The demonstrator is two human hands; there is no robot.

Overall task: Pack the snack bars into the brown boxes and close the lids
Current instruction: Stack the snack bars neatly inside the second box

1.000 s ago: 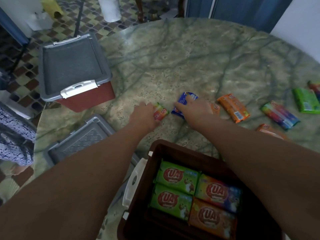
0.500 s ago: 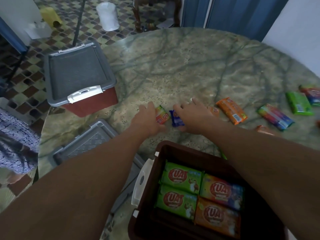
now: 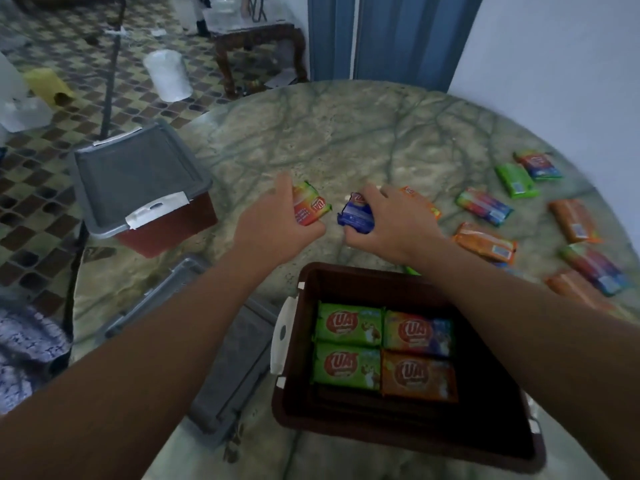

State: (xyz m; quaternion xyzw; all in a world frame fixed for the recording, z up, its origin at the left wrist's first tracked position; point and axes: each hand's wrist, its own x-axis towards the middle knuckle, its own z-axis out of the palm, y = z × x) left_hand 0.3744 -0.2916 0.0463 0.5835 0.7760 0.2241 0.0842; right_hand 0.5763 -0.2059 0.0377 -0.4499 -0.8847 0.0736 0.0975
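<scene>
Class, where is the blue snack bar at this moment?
In the head view, the blue snack bar is held in the right hand above the table, just beyond the open brown box and beside the left hand.

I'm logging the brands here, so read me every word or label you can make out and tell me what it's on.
"KUA": on the red oval of the four snack bars in the open brown box, clearest on the upper green bar.
Bar in the left hand: logo upside down, unreadable.
Blue bar in the right hand: too blurred.
Loose bars on the table: print too small.
</scene>
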